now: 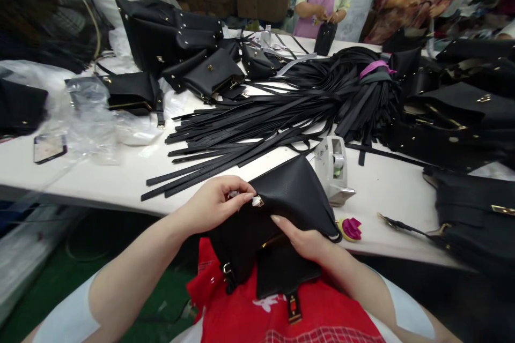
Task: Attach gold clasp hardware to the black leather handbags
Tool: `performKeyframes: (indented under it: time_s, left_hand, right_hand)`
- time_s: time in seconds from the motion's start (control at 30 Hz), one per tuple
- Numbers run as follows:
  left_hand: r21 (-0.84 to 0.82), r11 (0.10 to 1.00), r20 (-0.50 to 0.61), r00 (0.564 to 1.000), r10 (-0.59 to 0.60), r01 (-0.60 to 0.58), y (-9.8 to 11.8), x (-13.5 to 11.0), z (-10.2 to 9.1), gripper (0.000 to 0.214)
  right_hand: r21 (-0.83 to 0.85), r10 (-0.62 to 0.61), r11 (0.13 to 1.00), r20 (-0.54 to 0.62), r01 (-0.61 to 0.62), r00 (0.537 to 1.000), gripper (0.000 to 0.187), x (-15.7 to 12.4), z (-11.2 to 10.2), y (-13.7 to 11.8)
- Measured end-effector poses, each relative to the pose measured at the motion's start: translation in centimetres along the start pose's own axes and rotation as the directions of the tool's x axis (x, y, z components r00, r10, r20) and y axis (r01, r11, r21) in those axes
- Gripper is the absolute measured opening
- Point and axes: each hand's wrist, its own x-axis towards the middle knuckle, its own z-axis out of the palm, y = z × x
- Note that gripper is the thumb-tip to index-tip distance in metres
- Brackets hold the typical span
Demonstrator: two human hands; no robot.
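Observation:
A black handbag [292, 185] lies tilted across the table's front edge and my lap, its flap with a metal lock hanging over the red apron [237, 316]. My left hand [225, 201] pinches a small white scrap [256, 201], perhaps tissue or film, beside a small gold fitting on the bag. With the thumb on top, my right hand [303, 238] grips the bag lower down; its other fingers are hidden beneath. A gold zip shows near the right thumb. Just behind the bag stands a grey tape dispenser [332, 166].
Long black straps [261, 118], partly bundled with a pink tie, cover the mid-table. Black bags [169, 32] are piled at back left, others [454, 112] at right. A phone [50, 148] and clear plastic lie left. Two people stand across the table, one holding a black bag [325, 37].

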Motion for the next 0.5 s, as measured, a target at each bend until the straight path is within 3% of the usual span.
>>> performKeyframes:
  time_s: [0.27, 0.5]
  left_hand:
    - [0.042, 0.999, 0.031, 1.000, -0.003, 0.002, 0.4, -0.2, -0.5, 0.027]
    - [-0.253, 0.967, 0.051, 0.999, -0.019, 0.031, 0.1, -0.3, 0.3, 0.030]
  right_hand:
    - [-0.107, 0.000, 0.994, 0.064, 0.007, 0.998, 0.029, 0.0, 1.9, -0.4]
    - [-0.092, 0.033, 0.995, 0.043, -0.029, 0.999, 0.030, -0.3, 1.0, -0.4]
